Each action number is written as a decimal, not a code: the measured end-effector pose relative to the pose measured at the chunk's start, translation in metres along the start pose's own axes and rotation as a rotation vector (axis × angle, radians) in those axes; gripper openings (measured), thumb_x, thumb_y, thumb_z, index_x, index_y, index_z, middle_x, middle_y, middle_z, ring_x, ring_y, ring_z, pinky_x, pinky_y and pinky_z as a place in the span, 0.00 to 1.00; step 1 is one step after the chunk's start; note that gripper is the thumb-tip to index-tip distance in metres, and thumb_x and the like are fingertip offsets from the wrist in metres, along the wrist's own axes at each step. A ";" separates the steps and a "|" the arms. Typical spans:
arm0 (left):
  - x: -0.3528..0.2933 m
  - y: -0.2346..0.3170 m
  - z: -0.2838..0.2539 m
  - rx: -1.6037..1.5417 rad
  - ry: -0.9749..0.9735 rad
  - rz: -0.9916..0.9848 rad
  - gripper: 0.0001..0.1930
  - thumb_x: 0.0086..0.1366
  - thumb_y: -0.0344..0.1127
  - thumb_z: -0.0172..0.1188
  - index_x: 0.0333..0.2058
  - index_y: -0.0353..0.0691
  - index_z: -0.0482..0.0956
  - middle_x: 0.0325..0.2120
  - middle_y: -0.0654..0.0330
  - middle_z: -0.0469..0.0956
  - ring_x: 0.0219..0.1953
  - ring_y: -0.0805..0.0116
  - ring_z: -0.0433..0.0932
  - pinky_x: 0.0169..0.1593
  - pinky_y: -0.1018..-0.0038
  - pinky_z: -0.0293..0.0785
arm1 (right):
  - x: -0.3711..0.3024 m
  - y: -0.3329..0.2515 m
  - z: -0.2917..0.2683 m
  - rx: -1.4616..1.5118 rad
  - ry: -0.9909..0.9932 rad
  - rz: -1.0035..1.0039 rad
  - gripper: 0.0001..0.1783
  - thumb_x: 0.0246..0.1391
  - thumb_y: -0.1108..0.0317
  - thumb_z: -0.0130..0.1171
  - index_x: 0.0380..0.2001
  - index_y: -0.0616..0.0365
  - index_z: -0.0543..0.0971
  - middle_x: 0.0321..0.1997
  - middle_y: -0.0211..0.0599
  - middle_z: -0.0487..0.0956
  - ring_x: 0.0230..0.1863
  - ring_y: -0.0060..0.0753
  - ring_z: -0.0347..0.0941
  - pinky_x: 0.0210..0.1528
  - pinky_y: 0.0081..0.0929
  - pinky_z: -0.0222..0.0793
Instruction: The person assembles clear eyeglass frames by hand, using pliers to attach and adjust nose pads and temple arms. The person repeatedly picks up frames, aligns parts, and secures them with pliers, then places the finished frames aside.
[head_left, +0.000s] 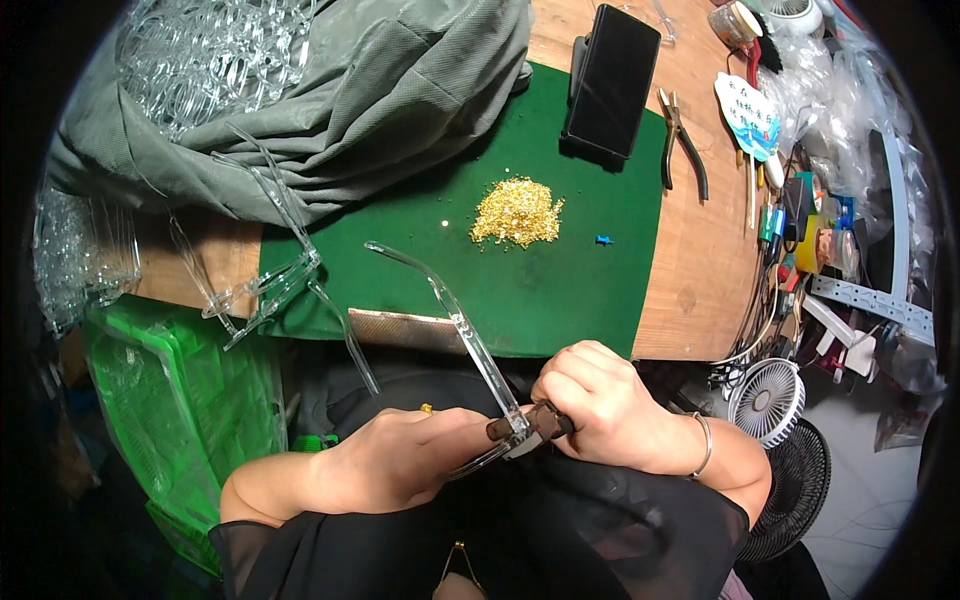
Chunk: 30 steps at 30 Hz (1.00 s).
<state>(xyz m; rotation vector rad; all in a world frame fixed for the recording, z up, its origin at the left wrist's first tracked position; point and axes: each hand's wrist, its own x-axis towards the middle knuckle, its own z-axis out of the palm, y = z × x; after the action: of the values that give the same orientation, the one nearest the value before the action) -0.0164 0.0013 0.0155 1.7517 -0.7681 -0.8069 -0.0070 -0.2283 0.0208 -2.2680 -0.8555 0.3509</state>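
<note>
Close to my body, my left hand (395, 455) is closed on a clear plastic eyeglass frame (478, 360). One temple of the frame sticks up toward the table. My right hand (610, 400) is in a fist around a pliers-like tool (543, 420) with a rusty brown head; its handles are mostly hidden in the palm. The tool's head meets the frame near the temple's hinge. Beyond my hands, a heap of tiny gold metal pieces (518, 212) lies on a green mat (400, 290). Several more clear eyeglass frames (265, 290) rest at the mat's left edge.
A grey cloth (380, 110) holds a pile of clear frames (215, 60). On the right are a black phone (615, 85), pliers (680, 145), a small blue piece (603, 240) and a white fan (766, 402). Green crates (190, 400) stand at lower left.
</note>
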 end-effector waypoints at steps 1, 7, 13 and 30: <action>0.001 0.002 0.001 -0.024 0.000 -0.030 0.21 0.49 0.23 0.57 0.44 0.40 0.68 0.34 0.61 0.72 0.28 0.59 0.74 0.30 0.71 0.72 | 0.000 0.000 0.000 -0.008 0.018 -0.010 0.15 0.27 0.73 0.62 0.23 0.58 0.69 0.23 0.35 0.67 0.28 0.38 0.67 0.33 0.31 0.64; 0.004 0.007 0.002 -0.152 0.216 0.060 0.17 0.52 0.22 0.56 0.43 0.40 0.70 0.32 0.57 0.73 0.31 0.58 0.76 0.32 0.71 0.74 | 0.013 -0.004 -0.016 -0.102 0.042 -0.054 0.21 0.27 0.73 0.63 0.31 0.60 0.70 0.32 0.39 0.69 0.39 0.41 0.68 0.48 0.45 0.64; 0.006 0.004 0.002 -0.132 0.254 0.141 0.16 0.52 0.21 0.56 0.42 0.35 0.71 0.31 0.53 0.73 0.30 0.56 0.76 0.32 0.71 0.74 | 0.011 -0.002 -0.019 -0.030 -0.004 -0.041 0.22 0.28 0.73 0.63 0.33 0.61 0.70 0.34 0.40 0.68 0.40 0.42 0.68 0.51 0.48 0.63; 0.004 -0.004 0.003 -0.101 0.202 0.114 0.23 0.47 0.17 0.56 0.45 0.38 0.69 0.33 0.52 0.73 0.29 0.53 0.74 0.30 0.69 0.72 | 0.006 0.008 -0.002 -0.007 -0.079 -0.007 0.16 0.23 0.75 0.61 0.23 0.59 0.68 0.23 0.35 0.68 0.28 0.39 0.68 0.31 0.30 0.63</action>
<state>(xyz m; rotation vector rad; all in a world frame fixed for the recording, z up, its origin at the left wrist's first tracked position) -0.0163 -0.0020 0.0107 1.6544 -0.6736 -0.5725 0.0021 -0.2296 0.0164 -2.2693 -0.9060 0.4377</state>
